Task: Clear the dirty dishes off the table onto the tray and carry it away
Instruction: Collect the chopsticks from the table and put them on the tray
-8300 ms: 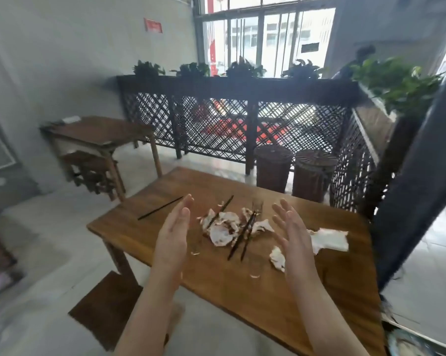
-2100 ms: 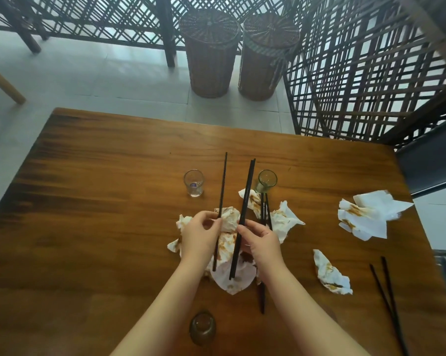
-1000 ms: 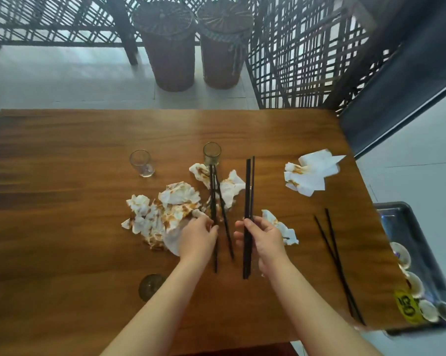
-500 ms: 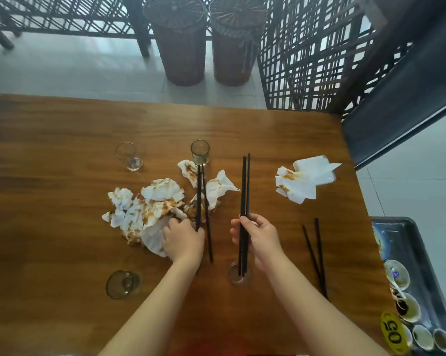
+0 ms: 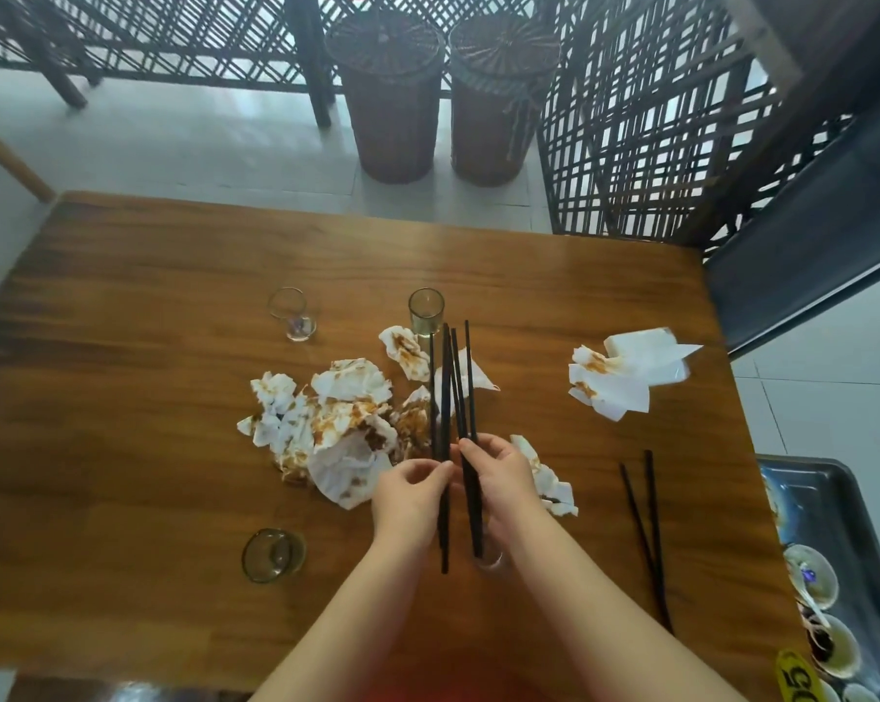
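Chopstick collection is the step in hand: my left hand (image 5: 411, 491) and right hand (image 5: 501, 478) fingers grip thin black chopsticks (image 5: 453, 397) above the brown wooden worktop (image 5: 123, 347); next, merge both bundles and transfer them to the dark metal tray (image 5: 828, 504).

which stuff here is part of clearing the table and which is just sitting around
Part of the job:
- black chopsticks held by left hand and right hand
- loose black chopstick pair
- clear drinking glasses
- dark metal tray

Just there:
- two woven wicker baskets
- dark wooden lattice fence
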The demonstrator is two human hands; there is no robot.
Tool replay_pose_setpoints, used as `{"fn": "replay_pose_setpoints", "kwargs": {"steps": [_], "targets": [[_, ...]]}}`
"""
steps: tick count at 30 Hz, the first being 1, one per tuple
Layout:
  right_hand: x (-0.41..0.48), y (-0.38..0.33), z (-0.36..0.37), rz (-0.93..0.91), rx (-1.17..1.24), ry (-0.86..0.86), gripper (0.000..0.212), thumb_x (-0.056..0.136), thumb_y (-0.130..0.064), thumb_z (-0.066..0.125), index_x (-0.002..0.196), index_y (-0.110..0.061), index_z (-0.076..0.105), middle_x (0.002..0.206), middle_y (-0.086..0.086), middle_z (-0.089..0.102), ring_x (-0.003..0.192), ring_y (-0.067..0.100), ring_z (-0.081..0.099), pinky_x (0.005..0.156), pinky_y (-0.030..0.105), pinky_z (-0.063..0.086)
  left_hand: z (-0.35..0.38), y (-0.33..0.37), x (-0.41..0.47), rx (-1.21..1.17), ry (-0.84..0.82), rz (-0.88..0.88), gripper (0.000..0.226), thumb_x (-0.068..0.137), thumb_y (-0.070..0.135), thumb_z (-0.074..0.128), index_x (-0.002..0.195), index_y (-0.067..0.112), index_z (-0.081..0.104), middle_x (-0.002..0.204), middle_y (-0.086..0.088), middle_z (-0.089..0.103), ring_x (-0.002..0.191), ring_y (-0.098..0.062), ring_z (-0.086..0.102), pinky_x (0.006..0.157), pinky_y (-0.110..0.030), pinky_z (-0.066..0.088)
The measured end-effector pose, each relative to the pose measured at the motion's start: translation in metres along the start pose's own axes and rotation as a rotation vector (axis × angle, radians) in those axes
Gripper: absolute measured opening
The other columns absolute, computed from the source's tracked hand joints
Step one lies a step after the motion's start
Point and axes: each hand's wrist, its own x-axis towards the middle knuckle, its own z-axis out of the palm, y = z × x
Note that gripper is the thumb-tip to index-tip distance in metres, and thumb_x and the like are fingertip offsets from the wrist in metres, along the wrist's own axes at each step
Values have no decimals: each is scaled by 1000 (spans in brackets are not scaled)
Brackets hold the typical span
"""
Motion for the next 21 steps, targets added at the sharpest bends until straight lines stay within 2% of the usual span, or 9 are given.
{"fn": "replay_pose_setpoints", "kwargs": {"steps": [5, 8, 10, 13, 16, 21], "targets": [[-2, -3, 10, -16, 7, -3, 13, 97, -18, 55, 105, -14, 65, 99, 7, 74, 95, 25, 70, 89, 44, 56, -1, 1, 4, 29, -10, 83, 7, 89, 28, 67, 86, 22, 70, 85, 4, 71, 80, -6, 67, 64, -19, 50], [-4, -6, 14, -12, 60, -20, 14, 99, -18, 52, 108, -15, 62, 98, 5, 75, 98, 24, 70, 90, 45, 55, -1, -1, 12, 90, -14, 97, 10, 87, 34, 68, 82, 25, 71, 91, 2, 70, 80, -7, 68, 70, -26, 57], [-4, -7, 17, -17, 86, -32, 15, 100, -19, 51, 109, -13, 61, 99, 6, 75, 99, 25, 69, 89, 43, 55, -2, -2, 18, 186, 14, 114, 13, 83, 42, 68, 81, 29, 71, 97, 3, 65, 87, -10, 65, 77, -34, 58], [-3, -6, 20, -31, 98, -46, 16, 99, -17, 52, 110, -11, 61, 102, 8, 74, 101, 26, 69, 88, 41, 55, -5, 1, 20, 340, 81, 166, 15, 83, 42, 68, 83, 28, 67, 104, 6, 52, 103, -16, 56, 86, -38, 54], [-3, -5, 22, -53, 50, -54, 13, 97, -13, 55, 108, -10, 61, 102, 8, 74, 102, 26, 68, 92, 42, 54, -10, 2, 17, 509, 120, 274, 16, 86, 40, 66, 91, 25, 69, 110, 5, 49, 108, -16, 45, 88, -36, 50], [0, -6, 20, -61, -1, -21, 14, 96, -12, 56, 107, -18, 62, 99, 6, 74, 98, 23, 69, 91, 42, 55, -18, 1, 15, 741, 129, 546, 24, 86, 46, 63, 98, 27, 72, 109, 9, 52, 105, -13, 44, 87, -32, 46]]}}
